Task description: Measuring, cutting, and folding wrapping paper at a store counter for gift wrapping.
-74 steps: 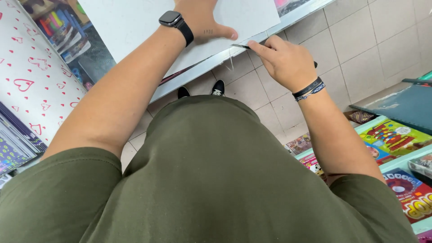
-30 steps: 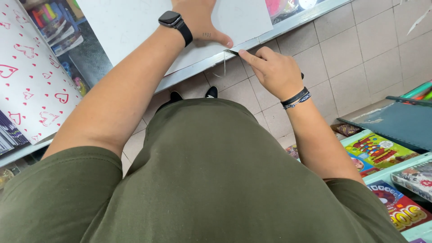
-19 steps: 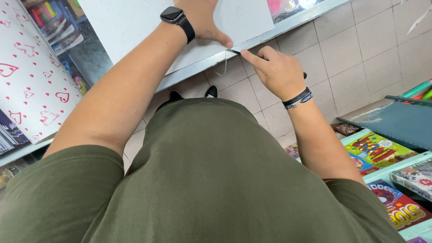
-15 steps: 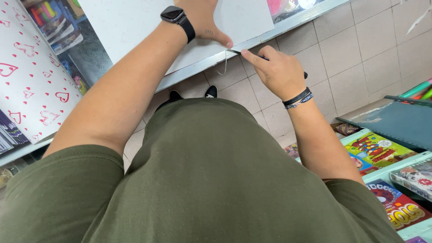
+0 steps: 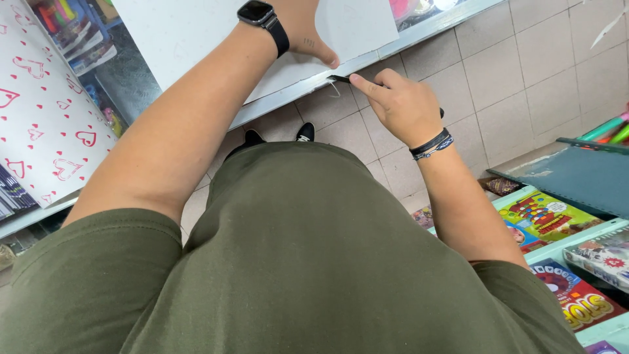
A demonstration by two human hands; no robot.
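Observation:
My left hand (image 5: 306, 29) presses flat on a large white sheet (image 5: 190, 36) that lies on a counter, thumb at the sheet's front edge. A black smartwatch sits on that wrist. My right hand (image 5: 398, 105) grips a thin dark cutter (image 5: 341, 79), index finger stretched along it, its tip at the sheet's edge just beside my left thumb. A thin sliver of paper curls down under the blade tip. Dark bracelets circle my right wrist.
The pale counter edge (image 5: 419, 33) runs diagonally across the top. White paper with red hearts (image 5: 46, 118) hangs at the left. Shelves with colourful books (image 5: 557, 216) and a dark board (image 5: 583, 177) stand at the right. Tiled floor and my black shoes (image 5: 278, 136) lie below.
My right hand has drawn the cutter along the sheet's edge toward my left thumb. My left hand stays pressed on the sheet. The camera view shifted slightly.

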